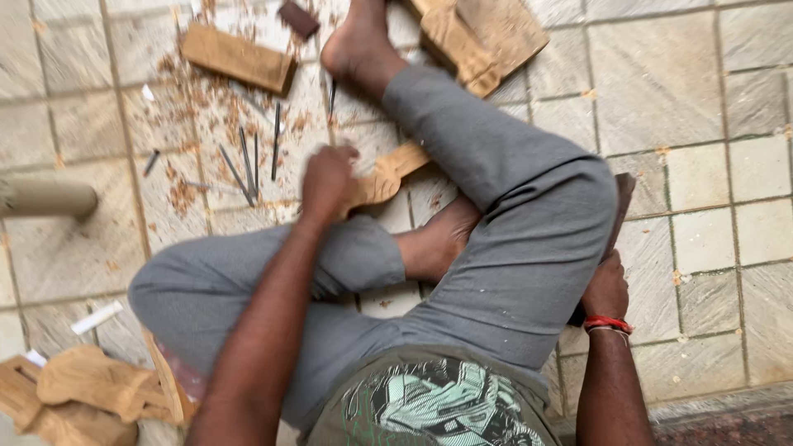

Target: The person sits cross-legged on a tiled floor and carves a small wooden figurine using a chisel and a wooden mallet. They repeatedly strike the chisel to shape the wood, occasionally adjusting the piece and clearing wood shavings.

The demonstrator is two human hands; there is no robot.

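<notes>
I sit on a tiled floor in grey trousers, one leg bent, the other stretched out. My left hand is closed around one end of a pale carved wooden piece that lies on the floor between my legs. My right hand, with a red thread at the wrist, rests beside my raised knee and grips a dark flat wooden tool that runs up along my thigh. Several thin metal chisels lie on the floor just left of my left hand.
Wood shavings litter the tiles around a wooden block. A larger carved wooden slab lies by my foot at the top. More carved wood pieces sit at the bottom left. A round pale log end is at the left edge.
</notes>
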